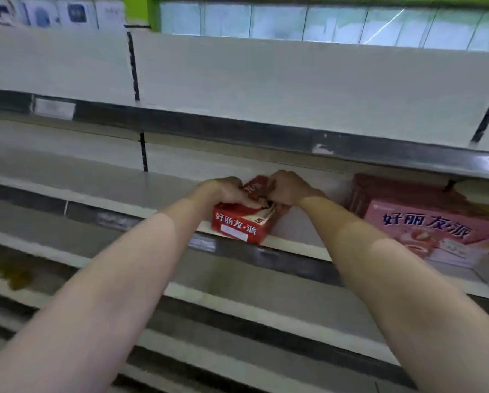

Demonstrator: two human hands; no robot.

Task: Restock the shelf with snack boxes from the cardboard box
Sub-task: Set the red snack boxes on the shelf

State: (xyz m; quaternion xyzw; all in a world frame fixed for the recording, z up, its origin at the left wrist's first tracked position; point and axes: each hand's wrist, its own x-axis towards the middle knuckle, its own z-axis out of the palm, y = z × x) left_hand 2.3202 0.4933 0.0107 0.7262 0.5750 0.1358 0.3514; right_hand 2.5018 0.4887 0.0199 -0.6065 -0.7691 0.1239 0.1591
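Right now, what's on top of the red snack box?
Both hands: the left hand and right hand grip the top of the red snack box. They cover much of the lid, so anything beneath them can't be seen.

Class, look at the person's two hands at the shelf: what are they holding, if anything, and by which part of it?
Both the left hand and right hand grip a red snack box by its top, near the back end.

"好丽友·派" on red box [239, 222], same on pink box [424, 225]
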